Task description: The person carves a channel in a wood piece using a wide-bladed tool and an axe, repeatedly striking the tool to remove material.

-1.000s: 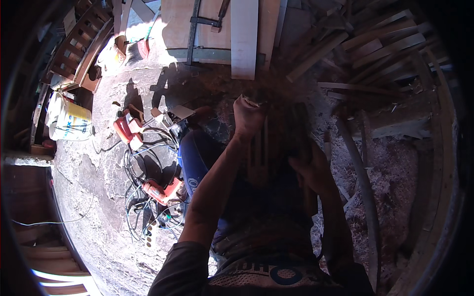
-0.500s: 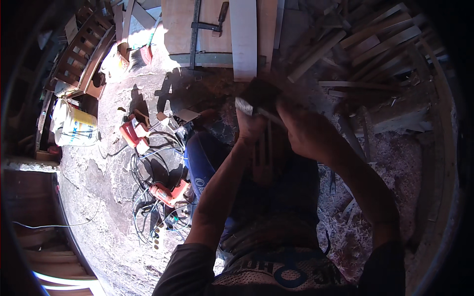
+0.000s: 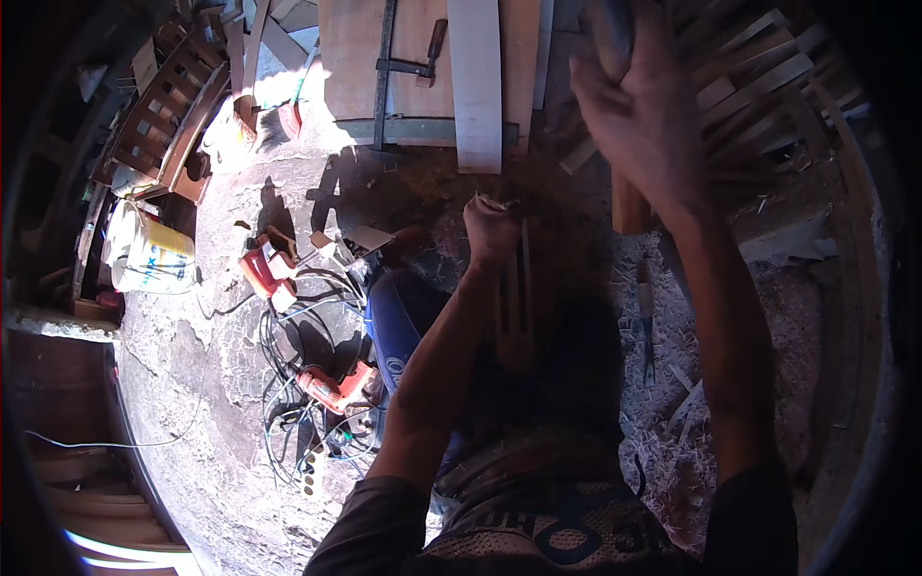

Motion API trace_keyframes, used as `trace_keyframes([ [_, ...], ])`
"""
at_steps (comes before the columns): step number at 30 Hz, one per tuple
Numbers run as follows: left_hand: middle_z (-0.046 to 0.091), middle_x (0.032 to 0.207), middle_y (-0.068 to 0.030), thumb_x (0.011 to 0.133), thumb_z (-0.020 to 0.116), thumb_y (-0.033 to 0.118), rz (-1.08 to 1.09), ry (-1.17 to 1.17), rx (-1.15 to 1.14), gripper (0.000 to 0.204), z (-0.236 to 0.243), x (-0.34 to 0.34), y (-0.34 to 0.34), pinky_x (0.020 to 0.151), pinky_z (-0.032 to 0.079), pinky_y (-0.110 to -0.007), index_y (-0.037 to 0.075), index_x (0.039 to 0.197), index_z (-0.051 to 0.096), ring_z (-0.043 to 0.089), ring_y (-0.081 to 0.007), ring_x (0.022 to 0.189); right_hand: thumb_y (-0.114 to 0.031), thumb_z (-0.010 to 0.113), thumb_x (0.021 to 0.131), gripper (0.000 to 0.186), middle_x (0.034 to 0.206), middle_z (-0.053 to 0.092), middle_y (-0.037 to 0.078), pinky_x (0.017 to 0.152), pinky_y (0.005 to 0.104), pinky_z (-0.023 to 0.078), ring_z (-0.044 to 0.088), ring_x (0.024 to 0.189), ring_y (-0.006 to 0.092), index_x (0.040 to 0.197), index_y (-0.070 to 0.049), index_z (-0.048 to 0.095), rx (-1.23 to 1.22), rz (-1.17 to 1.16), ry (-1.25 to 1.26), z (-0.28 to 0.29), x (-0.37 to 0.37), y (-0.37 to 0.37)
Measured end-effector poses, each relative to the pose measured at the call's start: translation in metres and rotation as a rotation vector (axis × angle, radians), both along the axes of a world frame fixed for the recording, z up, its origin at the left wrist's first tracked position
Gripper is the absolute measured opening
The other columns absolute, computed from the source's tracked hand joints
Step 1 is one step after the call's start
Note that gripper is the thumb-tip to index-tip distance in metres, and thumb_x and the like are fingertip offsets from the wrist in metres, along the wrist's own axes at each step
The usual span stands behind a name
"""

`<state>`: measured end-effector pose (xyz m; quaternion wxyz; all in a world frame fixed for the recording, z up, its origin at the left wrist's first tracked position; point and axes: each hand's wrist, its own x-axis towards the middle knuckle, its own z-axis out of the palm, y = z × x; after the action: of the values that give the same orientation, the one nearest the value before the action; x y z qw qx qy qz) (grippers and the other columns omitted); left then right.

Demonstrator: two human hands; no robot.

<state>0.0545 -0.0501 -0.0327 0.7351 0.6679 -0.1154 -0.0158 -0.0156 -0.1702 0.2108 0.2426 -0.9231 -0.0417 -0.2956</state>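
My left hand (image 3: 492, 235) is closed in a fist in front of me, around a short thing whose pale, rough top end (image 3: 497, 203) just shows above it; its kind is hidden. Just below that fist, a wooden piece (image 3: 514, 336) with long light strips runs between my legs. My right hand (image 3: 642, 125), partly blurred, is raised at the upper right, closed around a smooth, rounded grey handle-like thing (image 3: 615, 38). Under the right wrist a brown wooden block (image 3: 629, 209) shows; whether it joins the held thing I cannot tell.
A red drill (image 3: 336, 387), another red power tool (image 3: 267, 272) and tangled cords lie left. A white bucket (image 3: 149, 248) stands farther left. Boards and a bar clamp (image 3: 408, 66) are ahead. Wood offcuts (image 3: 759, 82) pile up right; a slim tool (image 3: 646, 326) lies among shavings.
My right hand has risen up and away from the left one. The dark block that was over the left hand is gone from there. The left fist has stayed nearly in place.
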Motion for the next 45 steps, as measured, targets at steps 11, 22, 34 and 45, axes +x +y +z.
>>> trace_keyframes([
  [11,0.073,0.094,-0.0015,0.08,0.073,0.008,0.025,0.0,0.008,0.019,-0.002,0.0,0.007,0.075,0.053,-0.028,0.002,0.099,0.073,0.066,-0.0095,0.084,-0.006,0.066,0.085,0.046,0.088,0.067,0.024,0.073,0.0505,0.054,0.07,0.082,0.0417,0.128,-0.005,0.051,0.128,0.184,0.462,0.008,-0.031,-0.003],
  [22,0.074,0.092,-0.0031,0.081,0.073,0.012,-0.082,-0.052,-0.119,0.02,0.003,-0.027,0.003,0.073,0.053,-0.028,-0.001,0.097,0.072,0.066,-0.009,0.083,-0.006,0.069,0.077,0.043,0.101,0.064,0.03,0.082,0.0517,0.051,0.065,0.1,0.0461,0.116,0.001,0.052,-0.15,0.227,0.684,-0.107,-0.037,-0.028],
  [34,0.064,0.074,0.0041,0.08,0.077,0.015,-0.015,0.133,0.039,0.013,-0.021,0.01,-0.011,0.054,0.043,-0.026,0.004,0.083,0.071,0.055,-0.0039,0.065,-0.012,0.068,0.085,0.045,0.08,0.067,0.02,0.066,0.0449,0.054,0.07,0.075,0.0368,0.125,-0.004,0.05,0.058,-0.071,-0.116,-0.025,0.047,-0.023],
  [45,0.071,0.076,-0.0034,0.079,0.074,0.016,0.015,0.294,0.175,0.019,-0.044,0.043,-0.003,0.061,0.052,-0.031,0.0,0.088,0.072,0.065,-0.0095,0.071,-0.012,0.07,0.081,0.051,0.083,0.063,0.016,0.075,0.0426,0.053,0.068,0.082,0.0283,0.128,-0.002,0.052,-0.019,0.213,0.582,-0.021,0.028,-0.029],
])
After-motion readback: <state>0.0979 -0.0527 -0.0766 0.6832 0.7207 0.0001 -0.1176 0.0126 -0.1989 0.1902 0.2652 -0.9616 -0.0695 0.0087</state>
